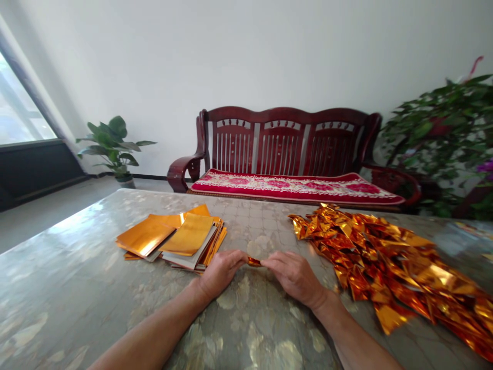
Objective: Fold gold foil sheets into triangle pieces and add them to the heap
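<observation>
Between my two hands, just above the table, is a small folded piece of gold foil paper (254,261). My left hand (223,270) pinches its left end, and my right hand (292,275) pinches the right end. Fingers cover most of the piece, so its full shape is hidden. Close behind my left hand lies a loose stack of flat gold foil sheets (188,235), some with a pale grey side showing. To the right of my right hand spreads a large heap of folded gold foil pieces (370,252), shiny and orange.
A patterned grey cover lies over the table (96,288). Beyond its far edge stands a dark red wooden bench (279,139) with a red floral seat cover (292,186). Potted plants flank it, a leafy one (115,144) at left and a denser one (442,123) at right.
</observation>
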Available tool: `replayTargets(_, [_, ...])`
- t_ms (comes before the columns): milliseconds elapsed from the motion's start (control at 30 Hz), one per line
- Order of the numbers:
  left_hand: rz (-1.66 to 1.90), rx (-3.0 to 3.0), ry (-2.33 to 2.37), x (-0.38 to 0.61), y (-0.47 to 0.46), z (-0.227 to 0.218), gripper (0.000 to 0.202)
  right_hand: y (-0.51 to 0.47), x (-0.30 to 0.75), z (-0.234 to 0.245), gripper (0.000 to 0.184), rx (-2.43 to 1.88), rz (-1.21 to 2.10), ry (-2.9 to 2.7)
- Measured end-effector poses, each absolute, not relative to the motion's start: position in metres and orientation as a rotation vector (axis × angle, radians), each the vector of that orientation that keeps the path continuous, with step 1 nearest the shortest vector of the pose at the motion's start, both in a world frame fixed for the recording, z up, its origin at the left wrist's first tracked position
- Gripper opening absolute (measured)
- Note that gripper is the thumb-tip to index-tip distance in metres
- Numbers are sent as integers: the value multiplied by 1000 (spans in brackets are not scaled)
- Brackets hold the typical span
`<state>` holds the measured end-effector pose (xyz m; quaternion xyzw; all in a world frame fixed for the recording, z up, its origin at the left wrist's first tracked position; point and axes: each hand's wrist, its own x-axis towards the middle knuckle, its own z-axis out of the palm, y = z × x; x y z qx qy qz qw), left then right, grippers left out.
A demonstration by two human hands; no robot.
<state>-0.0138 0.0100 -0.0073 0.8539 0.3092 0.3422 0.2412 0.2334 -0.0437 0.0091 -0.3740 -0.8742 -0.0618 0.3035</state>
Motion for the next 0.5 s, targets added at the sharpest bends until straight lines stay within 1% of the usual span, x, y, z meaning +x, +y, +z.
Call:
replayTargets(200, [937, 2335, 874, -12, 10, -8, 16, -45, 235, 10, 30, -920, -267, -2292])
replayTargets(500, [847, 2390, 835, -14, 10, -9, 18, -44, 236, 10, 32, -968, -221, -2340])
